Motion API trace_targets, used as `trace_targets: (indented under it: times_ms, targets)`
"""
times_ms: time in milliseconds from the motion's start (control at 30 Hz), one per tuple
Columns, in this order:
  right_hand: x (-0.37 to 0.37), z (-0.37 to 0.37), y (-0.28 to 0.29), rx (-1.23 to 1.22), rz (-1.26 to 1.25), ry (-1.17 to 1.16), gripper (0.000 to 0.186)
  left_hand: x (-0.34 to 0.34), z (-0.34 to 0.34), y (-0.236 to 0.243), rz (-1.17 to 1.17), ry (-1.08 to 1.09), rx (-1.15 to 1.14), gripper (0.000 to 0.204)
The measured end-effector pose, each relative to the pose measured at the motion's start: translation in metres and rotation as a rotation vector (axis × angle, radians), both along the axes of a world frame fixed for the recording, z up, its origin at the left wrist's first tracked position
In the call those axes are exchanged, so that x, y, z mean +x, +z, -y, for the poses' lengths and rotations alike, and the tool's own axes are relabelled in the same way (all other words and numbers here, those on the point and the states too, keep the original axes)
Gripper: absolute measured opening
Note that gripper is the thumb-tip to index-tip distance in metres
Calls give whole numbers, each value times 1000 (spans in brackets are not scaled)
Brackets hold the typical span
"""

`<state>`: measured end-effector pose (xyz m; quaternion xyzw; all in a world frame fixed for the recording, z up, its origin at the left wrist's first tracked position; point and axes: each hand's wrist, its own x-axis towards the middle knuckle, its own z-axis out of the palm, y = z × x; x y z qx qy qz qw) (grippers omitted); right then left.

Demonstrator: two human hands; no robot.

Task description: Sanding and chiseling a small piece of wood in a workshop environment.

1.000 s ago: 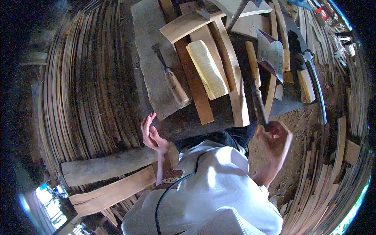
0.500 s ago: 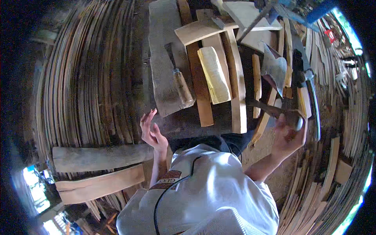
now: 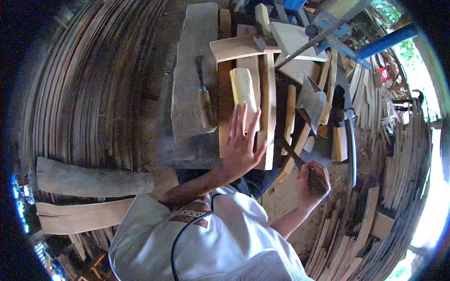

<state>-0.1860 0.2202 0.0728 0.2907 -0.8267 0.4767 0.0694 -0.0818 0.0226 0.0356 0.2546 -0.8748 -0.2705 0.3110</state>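
Observation:
My left hand (image 3: 241, 147) reaches over the bench with its fingers spread, their tips over the near end of a pale yellowish wood block (image 3: 242, 84). Whether the palm presses on the wood cannot be told. In my right hand (image 3: 311, 185) is a chisel (image 3: 293, 153) with a dark narrow blade, pointing up and left; the closed fingers hide most of its handle. A second chisel (image 3: 205, 100) with a wooden handle lies on the wide grey board (image 3: 192, 61), left of the block.
Several wood strips (image 3: 268, 112) lie around the block. To the right are a bent metal sheet (image 3: 311, 100), a long metal bar (image 3: 352, 150) and a saw blade (image 3: 323, 32) beside blue metal parts (image 3: 386, 42). Stacked planks (image 3: 103, 93) stand at left.
My left hand has moved right and forward from beside the grey board to the pale block. My right hand, still holding the chisel, has come nearer and left; the view has also shifted.

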Motion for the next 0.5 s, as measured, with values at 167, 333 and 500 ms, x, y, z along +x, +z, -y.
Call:
trace_targets:
  times_ms: [167,333,500]
  targets:
    - [2,-2,-3,-59,91,34,14,-10,4,-5,-41,34,-19,73]
    - [2,9,8,-101,184,35,16,-9,8,-6,-95,46,36,76]
    - [-2,14,4,-33,53,4,19,-14,16,-11,-95,76,28,79]
